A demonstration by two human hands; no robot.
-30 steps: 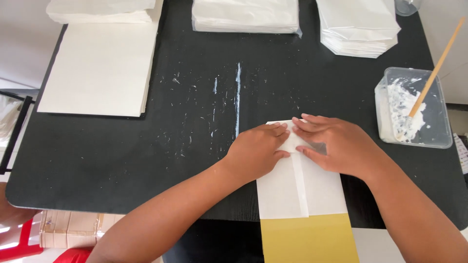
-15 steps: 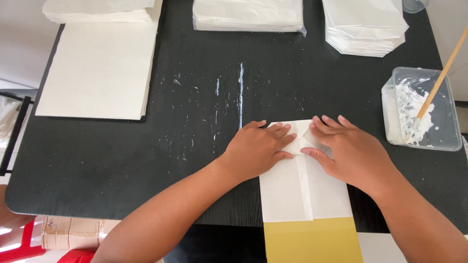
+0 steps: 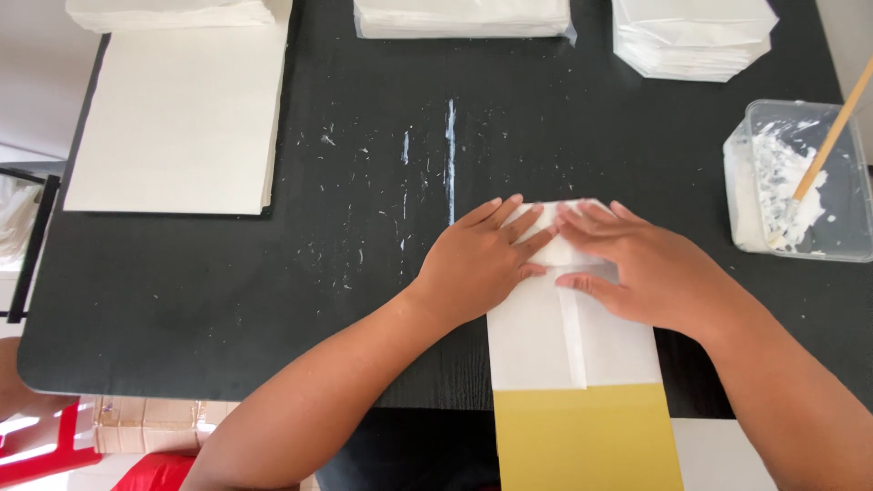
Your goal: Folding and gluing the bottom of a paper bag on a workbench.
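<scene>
A white folded paper bag (image 3: 564, 341) lies lengthwise on the black table (image 3: 227, 300), with a yellow card (image 3: 587, 441) sticking out of its near end. My left hand (image 3: 477, 259) lies flat on the bag's far left corner. My right hand (image 3: 641, 268) presses flat on the far right part, thumb across the bag. The fingertips of both hands meet over the folded far end, which is mostly hidden under them.
A stack of white sheets (image 3: 177, 118) lies at the far left. Piles of white paper (image 3: 464, 18) and finished bags (image 3: 696, 41) line the far edge. A clear tub of white paste (image 3: 791, 182) with a wooden stick (image 3: 823, 141) stands at the right. Dried paste streaks (image 3: 450, 155) mark the table's middle.
Both hands have stayed pressed on the bag's far end, with their fingertips drawn closer together over the fold. The camera view has shifted slightly.
</scene>
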